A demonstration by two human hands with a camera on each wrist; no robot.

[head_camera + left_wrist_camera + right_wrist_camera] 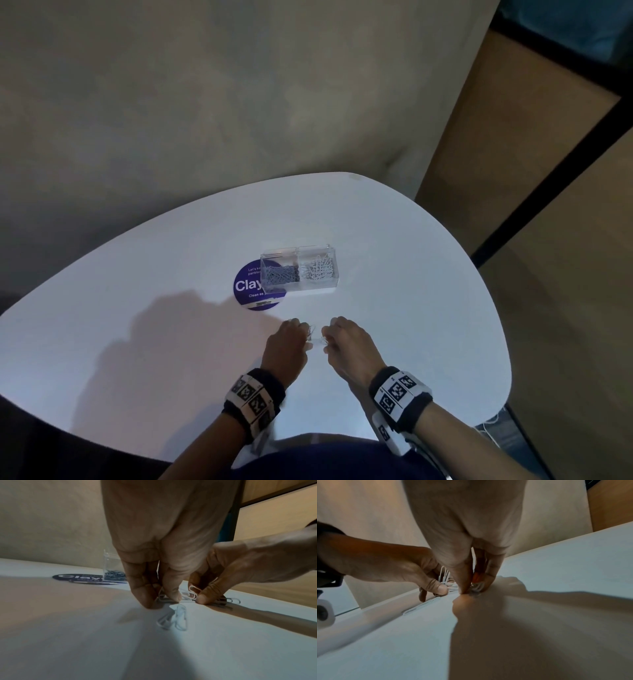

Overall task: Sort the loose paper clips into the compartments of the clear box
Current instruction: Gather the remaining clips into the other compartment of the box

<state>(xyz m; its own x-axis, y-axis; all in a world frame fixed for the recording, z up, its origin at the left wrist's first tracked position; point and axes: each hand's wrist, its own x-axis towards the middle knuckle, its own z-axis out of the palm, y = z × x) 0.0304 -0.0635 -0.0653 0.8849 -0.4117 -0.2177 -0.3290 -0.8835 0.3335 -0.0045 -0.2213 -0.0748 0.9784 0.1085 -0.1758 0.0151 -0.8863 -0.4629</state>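
The clear box (334, 290) stands mid-table; its left compartment holds grey clips (279, 274) and its right compartment white clips (317, 269). In front of it both hands work at a small pile of loose paper clips (312, 334). My left hand (163, 600) points its fingertips down and pinches a few white clips (444, 576) against the table. My right hand (472, 588) comes in from the right and pinches clips (476, 586) at the tabletop. Two white clips (173, 618) lie free just before my left fingers, and a grey clip (233, 600) lies behind the right thumb.
A round dark-blue sticker (250, 291) lies partly under the box's left end. The white table (428, 308) has a curved edge; a wall stands behind it and a wooden panel (531, 171) to the right. Another loose white clip (419, 607) lies flat near my left hand.
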